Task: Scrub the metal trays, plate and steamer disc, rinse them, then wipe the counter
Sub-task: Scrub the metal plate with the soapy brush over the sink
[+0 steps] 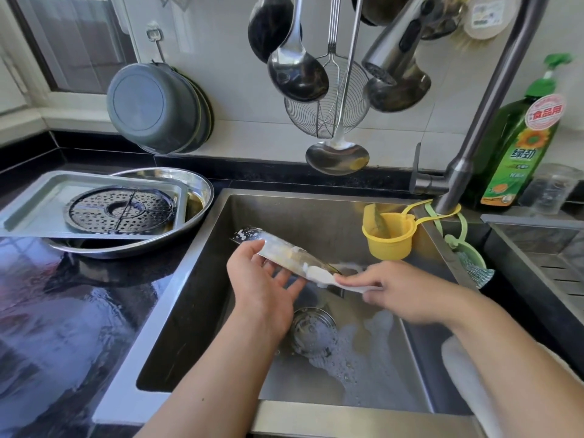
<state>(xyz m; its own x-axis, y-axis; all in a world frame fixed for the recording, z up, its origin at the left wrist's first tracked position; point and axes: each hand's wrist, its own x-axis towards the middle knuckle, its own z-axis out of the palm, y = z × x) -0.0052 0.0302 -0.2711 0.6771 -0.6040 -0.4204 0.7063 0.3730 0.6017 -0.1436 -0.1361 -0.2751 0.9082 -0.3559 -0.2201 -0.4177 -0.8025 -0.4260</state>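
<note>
Over the sink, my left hand (pixel 262 279) holds a soapy metal tray (pixel 278 248) that is tilted and seen edge-on, thumb on top and fingers underneath. My right hand (pixel 401 292) pinches a foamy white cloth (pixel 322 275) against the tray's lower right end. On the counter to the left, a perforated steamer disc (pixel 121 210) lies in a rectangular metal tray (pixel 38 200). That tray rests across a round metal plate (pixel 196 188).
The steel sink (pixel 196 279) holds suds (pixel 357 358) around the drain strainer (pixel 311 327). A yellow cup (pixel 388 238) hangs from the faucet (pixel 493 99). Green dish soap (pixel 521 137) stands at the back right. Ladles and a skimmer hang above. The black counter (pixel 63 311) is wet.
</note>
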